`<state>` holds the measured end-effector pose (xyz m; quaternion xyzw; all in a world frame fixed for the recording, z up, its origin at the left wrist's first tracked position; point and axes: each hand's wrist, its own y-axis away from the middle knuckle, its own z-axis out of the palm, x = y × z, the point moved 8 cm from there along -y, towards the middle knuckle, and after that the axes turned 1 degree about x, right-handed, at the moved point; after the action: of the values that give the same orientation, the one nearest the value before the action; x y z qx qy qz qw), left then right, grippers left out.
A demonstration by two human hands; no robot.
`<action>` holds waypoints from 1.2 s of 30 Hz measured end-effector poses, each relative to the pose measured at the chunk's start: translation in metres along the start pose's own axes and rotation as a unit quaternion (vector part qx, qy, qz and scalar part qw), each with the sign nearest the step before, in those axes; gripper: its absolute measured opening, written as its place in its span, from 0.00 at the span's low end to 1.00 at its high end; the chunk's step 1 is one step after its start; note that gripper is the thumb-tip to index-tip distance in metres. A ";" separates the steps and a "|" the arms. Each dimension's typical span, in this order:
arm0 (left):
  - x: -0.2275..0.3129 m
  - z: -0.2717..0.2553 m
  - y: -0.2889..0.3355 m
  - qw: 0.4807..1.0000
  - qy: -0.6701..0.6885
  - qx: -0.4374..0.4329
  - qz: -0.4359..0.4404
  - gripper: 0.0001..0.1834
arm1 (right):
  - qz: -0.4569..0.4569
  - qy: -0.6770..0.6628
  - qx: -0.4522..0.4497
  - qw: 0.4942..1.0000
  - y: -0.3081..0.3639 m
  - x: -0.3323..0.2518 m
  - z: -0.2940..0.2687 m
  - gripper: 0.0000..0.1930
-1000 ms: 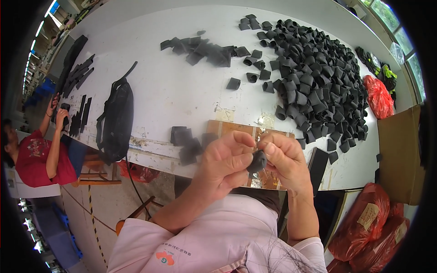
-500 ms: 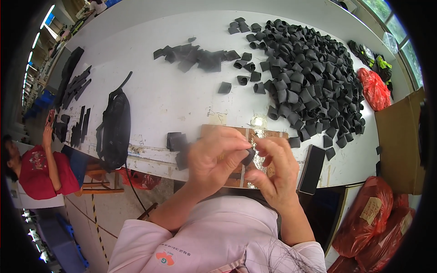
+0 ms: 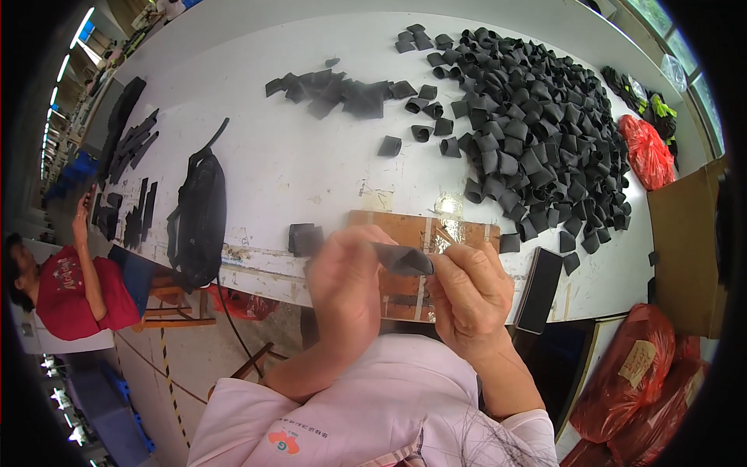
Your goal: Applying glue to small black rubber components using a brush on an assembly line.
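My left hand [image 3: 346, 284], blurred by motion, is closed on the left end of a curled black fabric piece [image 3: 401, 259]. Its right end opens like a short tube and meets the pinched fingertips of my right hand [image 3: 471, 296]. A thin pale sliver shows beside those right fingertips; I cannot make out what it is. Beneath both hands lies a brown board [image 3: 401, 227] with strips of clear tape across it. Flat black pieces [image 3: 305, 240] lie by my left hand, partly hidden by it.
A big heap of black fabric loops [image 3: 529, 140] covers the table's right side. Flat black pieces [image 3: 362, 97] lie farther back. A black bag [image 3: 198, 218] is at left, a dark phone-like slab [image 3: 538, 292] at right. A co-worker in red [image 3: 78, 296] sits at far left.
The black piece now stretches between my hands, with its tube-like opening in sight. My left hand has shifted slightly left, and my right fingers have closed together at the piece's right end.
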<state>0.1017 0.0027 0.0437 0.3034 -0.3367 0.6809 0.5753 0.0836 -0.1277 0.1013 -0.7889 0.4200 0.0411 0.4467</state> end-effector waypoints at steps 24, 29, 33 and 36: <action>0.010 0.011 0.003 0.994 -0.082 -0.055 0.047 0.07 | -0.001 -0.148 0.015 0.989 0.005 0.019 0.016 0.15; 0.022 0.026 -0.014 0.919 -0.320 -0.208 0.097 0.09 | 0.030 -0.108 -0.016 0.994 -0.005 0.013 0.007 0.15; 0.033 0.036 -0.013 0.877 -0.383 -0.209 0.202 0.08 | 0.025 -0.113 -0.011 0.993 -0.005 0.019 0.009 0.13; 0.031 0.031 -0.012 0.881 -0.370 -0.202 0.216 0.07 | 0.019 -0.122 0.008 0.992 -0.002 0.018 0.014 0.11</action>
<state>0.1092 -0.0038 0.0879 0.3304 -0.7124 0.5436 0.2965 0.1011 -0.1277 0.0865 -0.7664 0.3774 0.1421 0.4999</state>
